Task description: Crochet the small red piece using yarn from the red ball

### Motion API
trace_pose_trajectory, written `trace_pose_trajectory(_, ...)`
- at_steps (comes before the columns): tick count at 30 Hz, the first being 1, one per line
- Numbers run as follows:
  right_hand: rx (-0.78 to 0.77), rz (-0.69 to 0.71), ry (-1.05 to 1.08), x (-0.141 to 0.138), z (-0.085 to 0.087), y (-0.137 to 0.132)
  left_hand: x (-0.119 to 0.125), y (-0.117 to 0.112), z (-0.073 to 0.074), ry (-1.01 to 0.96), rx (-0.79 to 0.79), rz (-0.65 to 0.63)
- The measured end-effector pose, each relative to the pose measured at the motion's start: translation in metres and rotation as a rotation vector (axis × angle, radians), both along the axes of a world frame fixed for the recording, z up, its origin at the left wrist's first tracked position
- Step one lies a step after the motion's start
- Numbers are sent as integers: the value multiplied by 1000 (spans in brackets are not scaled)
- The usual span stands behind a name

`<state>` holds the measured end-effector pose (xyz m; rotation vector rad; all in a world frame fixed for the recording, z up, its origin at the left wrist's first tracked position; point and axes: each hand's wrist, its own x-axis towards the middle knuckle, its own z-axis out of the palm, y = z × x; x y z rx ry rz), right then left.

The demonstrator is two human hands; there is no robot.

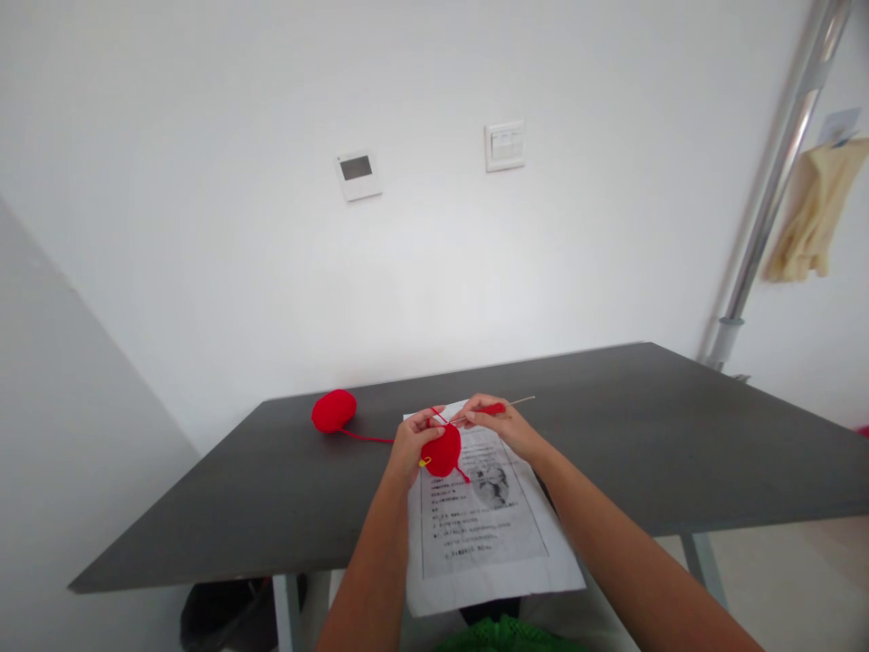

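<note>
My left hand (412, 444) pinches a round piece of red crochet work (443, 453) by its upper edge, with red yarn running over the fingers. A yellow stitch marker (424, 462) hangs at the left side of the piece, and a short yarn tail dangles at its lower right. Closed around a crochet hook (490, 410) with a red grip, my right hand (506, 426) holds the hook's tip at the top of the work. Behind and to the left lies a red ball of yarn (334, 411), its strand leading to my left hand.
A printed sheet (485, 552) with text and a picture lies under my hands, overhanging the near edge of the dark table (644, 435). A white wall stands behind, with a metal pole (774, 181) and hanging gloves (818, 208) at right. A black bag (227, 616) is below left.
</note>
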<state>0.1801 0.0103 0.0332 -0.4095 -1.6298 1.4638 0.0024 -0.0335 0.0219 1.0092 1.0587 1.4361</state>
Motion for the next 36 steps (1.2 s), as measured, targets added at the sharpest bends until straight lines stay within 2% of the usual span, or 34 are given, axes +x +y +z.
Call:
trace_pose_trajectory(11,-24,91,17,4,-4,3,-3,2,-3,19,7,8)
trace_pose_trajectory(20,28,19,11,0,1,-2,0,-1,0,5,43,-85)
trace_pose_trajectory(26,102,8,-36,-1,3,-4,0,-1,2,-12,60,-84)
trace_pose_trajectory(36,38,19,33,-1,-3,1,0,-2,1,-22,81,-68)
